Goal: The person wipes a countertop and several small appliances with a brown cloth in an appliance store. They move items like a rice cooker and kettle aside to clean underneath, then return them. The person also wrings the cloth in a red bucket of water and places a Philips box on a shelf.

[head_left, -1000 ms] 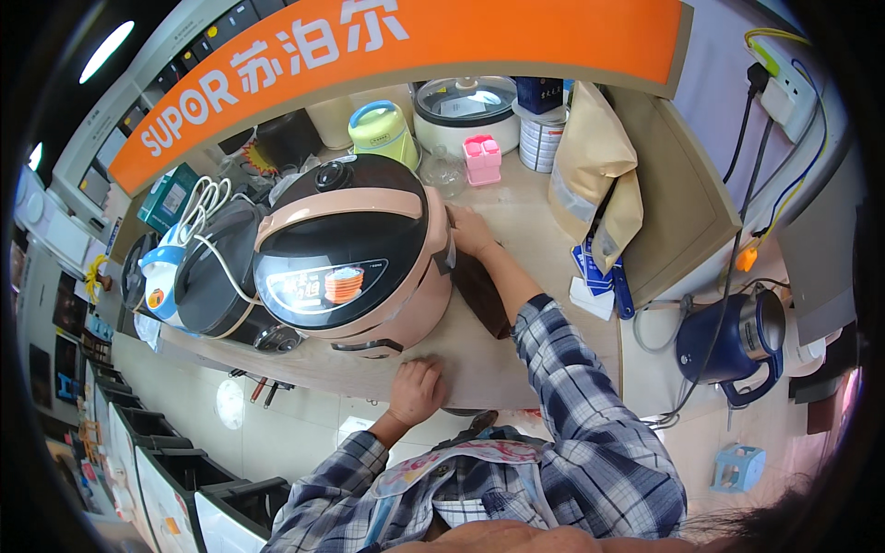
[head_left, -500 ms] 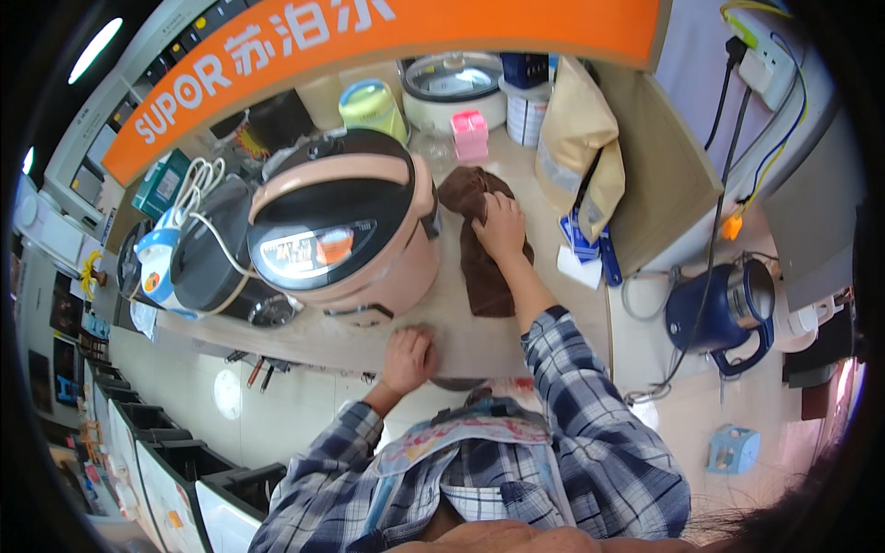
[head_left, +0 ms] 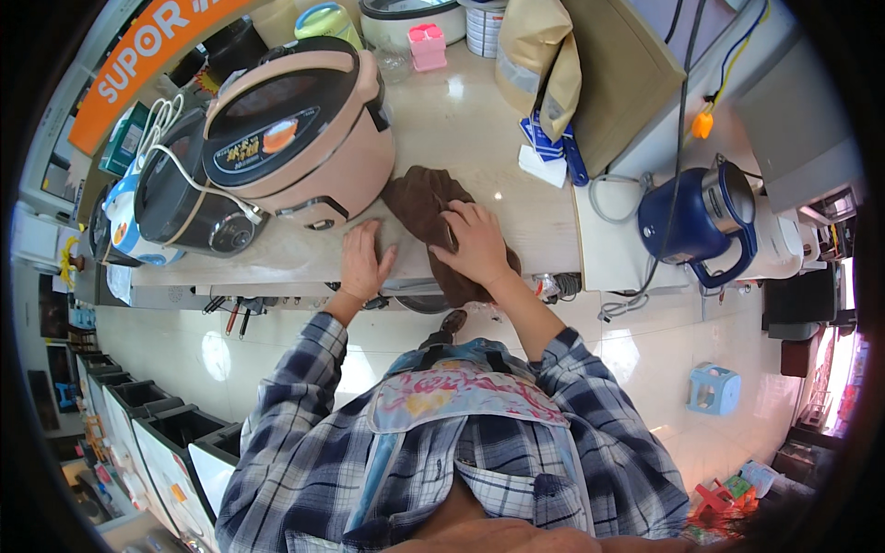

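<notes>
A dark brown cloth [head_left: 426, 205] lies bunched on the counter, its lower end hanging over the front edge. On it rests my right hand [head_left: 477, 247], fingers curled into the fabric and gripping it. My left hand [head_left: 365, 263] lies palm down on the counter's front edge, thumb apart from the fingers, with nothing in it. Just beyond the left hand stands a pink rice cooker [head_left: 355, 170] with a black lid, close to the cloth's left side but apart from my fingers.
Left of the cooker sit a dark cooker [head_left: 175, 198] and a white cable [head_left: 198, 175]. Behind are a pink box [head_left: 427, 48] and a glass-lidded pot [head_left: 413, 20]. A beige bag [head_left: 527, 46] and blue-handled brush-like tool [head_left: 574, 158] lie right, beyond them a blue kettle [head_left: 687, 217].
My right hand has drawn the cloth toward me, to the counter's front edge. My left hand has opened its fingers more. The view has tilted down toward my body.
</notes>
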